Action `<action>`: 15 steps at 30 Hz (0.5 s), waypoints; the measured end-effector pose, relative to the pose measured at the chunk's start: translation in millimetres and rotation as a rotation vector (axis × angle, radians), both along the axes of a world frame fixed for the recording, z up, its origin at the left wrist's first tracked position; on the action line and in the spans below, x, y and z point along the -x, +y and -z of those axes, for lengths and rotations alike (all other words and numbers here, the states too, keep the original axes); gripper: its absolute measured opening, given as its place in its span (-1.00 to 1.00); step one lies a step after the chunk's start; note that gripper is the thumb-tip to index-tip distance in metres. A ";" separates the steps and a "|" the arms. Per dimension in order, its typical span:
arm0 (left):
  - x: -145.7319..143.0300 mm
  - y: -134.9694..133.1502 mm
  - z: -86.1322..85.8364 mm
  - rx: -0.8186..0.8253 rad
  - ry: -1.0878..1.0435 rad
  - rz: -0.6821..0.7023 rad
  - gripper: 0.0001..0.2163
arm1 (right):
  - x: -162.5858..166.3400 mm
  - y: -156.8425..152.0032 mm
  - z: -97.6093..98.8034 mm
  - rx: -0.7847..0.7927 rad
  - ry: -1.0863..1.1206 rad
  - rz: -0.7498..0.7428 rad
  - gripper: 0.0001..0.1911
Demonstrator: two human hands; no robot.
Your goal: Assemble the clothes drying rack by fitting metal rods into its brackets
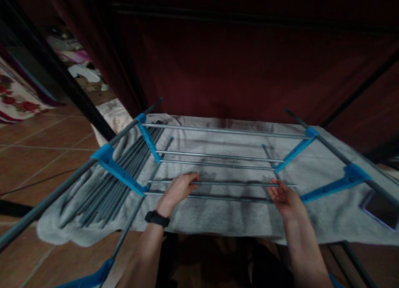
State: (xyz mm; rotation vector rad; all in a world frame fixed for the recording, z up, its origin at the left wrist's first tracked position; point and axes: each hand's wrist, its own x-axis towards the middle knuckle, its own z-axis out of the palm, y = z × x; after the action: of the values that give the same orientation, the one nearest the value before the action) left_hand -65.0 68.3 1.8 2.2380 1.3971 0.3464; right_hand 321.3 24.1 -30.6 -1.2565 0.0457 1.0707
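Head view: the left hand (179, 189) is closed around a thin grey rod (230, 183), and the right hand (285, 200) has its fingers closed, more loosely, about the same rod near its right end. The rod lies level between the two grips, its left end by the near left bracket (120, 173), its right tip poking past the right fingers, short of the near right bracket (333, 188). The step in hand seems to be lining this rod up with the blue brackets; the next move likely calls for steady, even support at both ends. Beneath the grips spreads a grey cloth (218, 223), with a bundle of tubes (116, 184) left of them and a phone (382, 209) right. Beyond the grips stands a dark red panel (230, 72); far left, tiled floor (46, 155) and heaped clothes (84, 72).
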 end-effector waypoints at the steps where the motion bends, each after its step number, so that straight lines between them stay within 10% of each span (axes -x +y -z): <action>1: 1.4 1.3 1.2 -0.004 -0.004 0.007 -0.81 | 1.5 -0.5 -2.4 -0.006 0.011 -0.011 -0.79; 15: 13.4 26.0 20.3 0.070 0.056 -0.021 -0.69 | 16.7 -2.9 -11.1 -0.184 0.067 0.055 -0.82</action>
State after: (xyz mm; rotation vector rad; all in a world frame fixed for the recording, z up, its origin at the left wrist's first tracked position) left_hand -78.4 94.3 -18.5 2.1930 1.4404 0.2392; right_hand 304.7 21.2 -19.5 -1.0486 0.0317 1.0445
